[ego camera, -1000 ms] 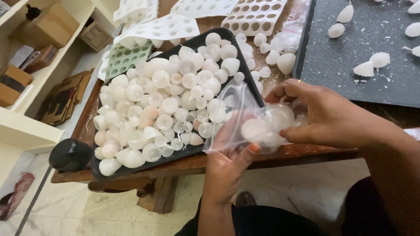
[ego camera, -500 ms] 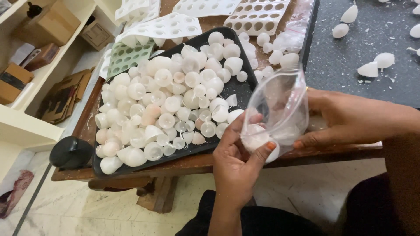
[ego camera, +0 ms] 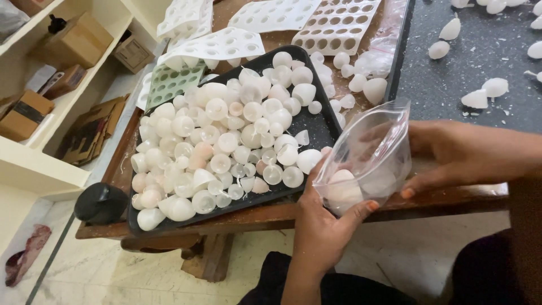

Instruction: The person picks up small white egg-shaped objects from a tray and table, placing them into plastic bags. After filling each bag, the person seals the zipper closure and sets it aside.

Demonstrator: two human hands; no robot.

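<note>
Both hands hold a clear plastic bag (ego camera: 370, 152) just off the near right corner of the black tray (ego camera: 322, 127), out over the table's front edge. The left hand (ego camera: 324, 226) cups the bag from below, thumb and fingers closed around its bottom, where a few white pieces (ego camera: 344, 189) already lie. The right hand (ego camera: 457, 155) pinches the far side of the bag toward its top, fingers narrow on the film, so the mouth gapes up and toward the tray. The tray is heaped with white and pale pink moulded shells (ego camera: 226, 147), domes and cones alike, and a few strays (ego camera: 361, 79) lie on the bare wood just beyond the tray's far right corner. White silicone moulds (ego camera: 339, 22) sit past the tray's far edge, and a green one (ego camera: 172, 82) pokes out at its far left corner. To do this well, the person should probably keep the mouth spread wide and tipped toward the tray, with the left palm bearing the weight so the thin film does not sag or fold shut. The pieces look thin-walled and likely chip easily, so gentle settling would suit them better than dropping. Holding the bag close above the tray's corner would likely catch anything that slips.
</note>
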